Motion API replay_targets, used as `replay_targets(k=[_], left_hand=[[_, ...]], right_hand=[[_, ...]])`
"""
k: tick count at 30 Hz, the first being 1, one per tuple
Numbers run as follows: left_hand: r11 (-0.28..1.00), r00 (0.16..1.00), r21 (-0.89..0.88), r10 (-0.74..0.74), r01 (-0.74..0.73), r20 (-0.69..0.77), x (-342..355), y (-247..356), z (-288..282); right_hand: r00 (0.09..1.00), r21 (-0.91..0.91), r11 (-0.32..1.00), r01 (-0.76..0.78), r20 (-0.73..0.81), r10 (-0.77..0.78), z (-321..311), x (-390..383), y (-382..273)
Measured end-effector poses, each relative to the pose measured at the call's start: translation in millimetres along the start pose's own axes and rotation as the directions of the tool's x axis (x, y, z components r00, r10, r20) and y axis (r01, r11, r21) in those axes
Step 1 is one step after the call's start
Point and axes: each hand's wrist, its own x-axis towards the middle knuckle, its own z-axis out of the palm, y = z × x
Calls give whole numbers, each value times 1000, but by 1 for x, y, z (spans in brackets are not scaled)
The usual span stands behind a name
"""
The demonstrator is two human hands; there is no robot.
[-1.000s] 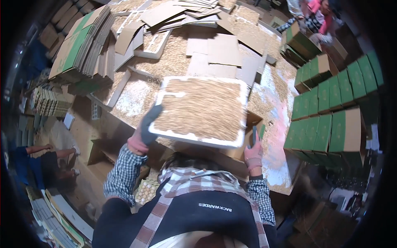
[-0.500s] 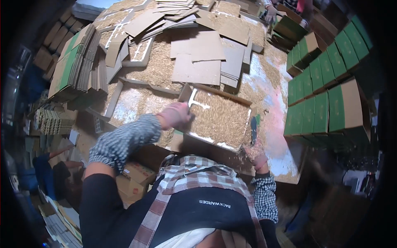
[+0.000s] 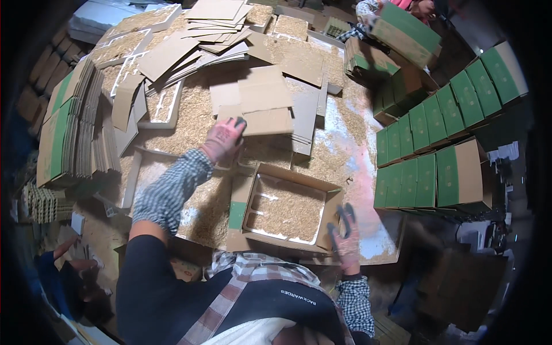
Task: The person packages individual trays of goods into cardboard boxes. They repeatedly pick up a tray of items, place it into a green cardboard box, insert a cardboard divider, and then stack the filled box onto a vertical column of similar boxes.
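An open cardboard carton rests at the table's near edge in front of me. Inside it is a white tray largely covered with tan, husk-like filling. My left hand, in a pink glove with dark fingertips, reaches past the carton and closes on the left corner of a flat brown cardboard sheet. That sheet belongs to a loose pile. Beside the carton's right wall is my right hand, gloved alike, its fingers spread and holding nothing.
Folded green-and-brown cartons stand stacked at the left. More cardboard sheets lie at the back among filled white trays. Rows of green cartons line the right side. At the far right another person's hands handle a green carton.
My left hand has gone from the carton's left side to the cardboard sheet. The carton sits lower and nearer me. My right hand has spread its fingers. The other person has raised a carton.
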Motion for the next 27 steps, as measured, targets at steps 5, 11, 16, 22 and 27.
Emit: replay_targets(k=[5,11,16,22,27], left_hand=[[484,973,-860,-223,162,58,7,18,-85],[377,988,-926,-144,1,-57,-31,43,-141],[706,740,-703,-515,80,-433,-89,50,-186],[848,847,-111,490,-518,-206,-108,189,-118],[938,629,-229,345,-261,696,-117,186,-45]], right_hand=[[974,555,831,-36,-167,153,-14,78,-65],[998,581,813,-36,-28,64,34,189,-90],[935,473,881,15,-319,155,-6,200,-67],[976,205,959,194,-135,-169,-3,156,-6],[960,548,837,14,-241,141,36,39,54]])
